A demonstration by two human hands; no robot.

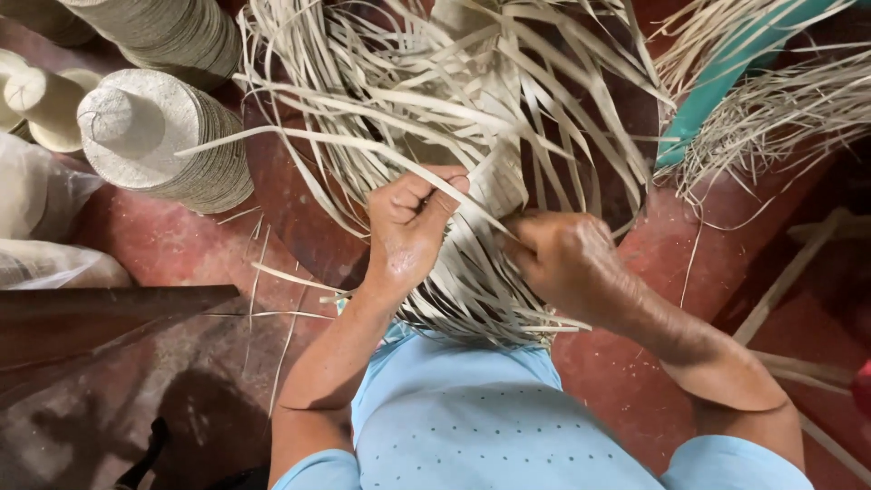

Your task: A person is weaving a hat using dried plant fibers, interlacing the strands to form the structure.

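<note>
A half-woven piece of pale straw (494, 186) rests against my lap, its small woven patch in the middle and many loose strips (435, 82) fanning out upward and to both sides. My left hand (408, 227) pinches one long strip between thumb and fingers just left of the woven patch. My right hand (562, 259) is closed on strips at the patch's lower right edge. More loose strips hang down between my hands over my light blue shirt (454, 408).
Stacks of finished woven straw hats (159, 136) stand at the upper left, another stack (172, 32) behind them. A teal bar (717, 86) and a bundle of loose straw (780, 109) lie upper right. Clear plastic bags (41, 227) at left; red floor (181, 249) below.
</note>
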